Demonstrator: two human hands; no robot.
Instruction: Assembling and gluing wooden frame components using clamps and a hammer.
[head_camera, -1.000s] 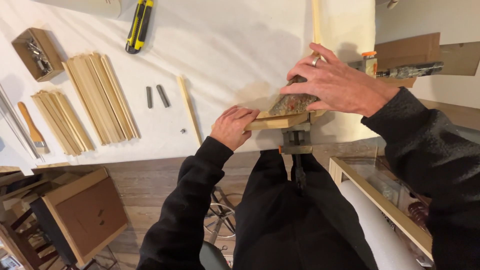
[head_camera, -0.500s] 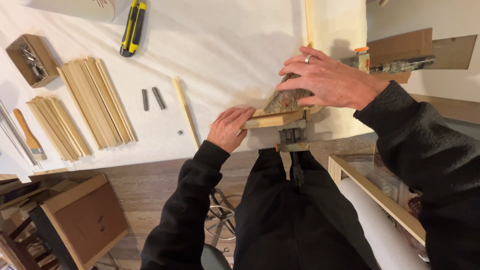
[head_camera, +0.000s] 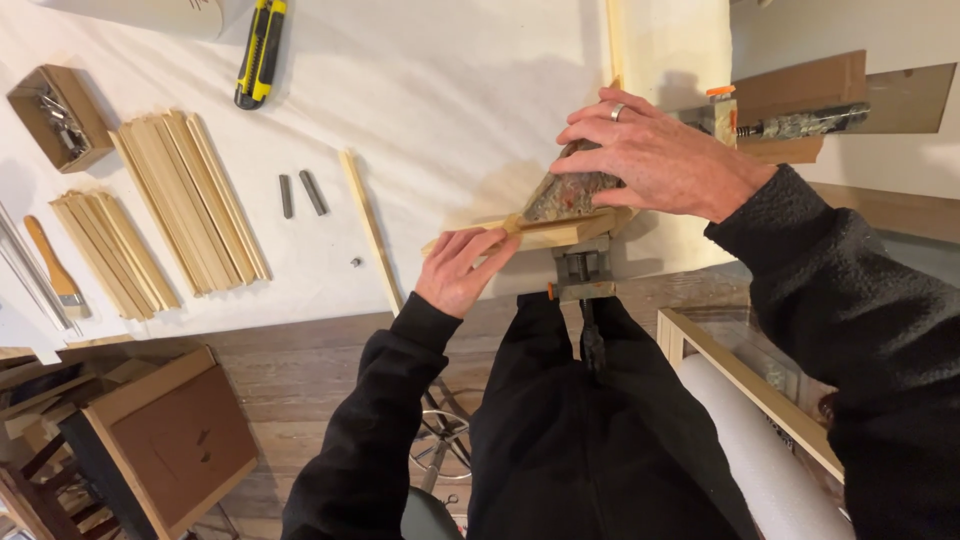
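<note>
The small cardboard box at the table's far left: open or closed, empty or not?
Open and not empty. The small cardboard box has no lid over it, and small metal parts lie inside. What kind they are, I cannot tell.

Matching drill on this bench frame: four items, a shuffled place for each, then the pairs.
Items:
1. yellow-and-black utility knife
2. small brown cardboard box of metal parts
3. pair of short dark metal pins
4. mottled triangular block

Places:
A. under the right hand
B. far left edge
C. top, lying lengthwise
D. right of the wooden strip stack

Pairs: 1-C, 2-B, 3-D, 4-A
</note>
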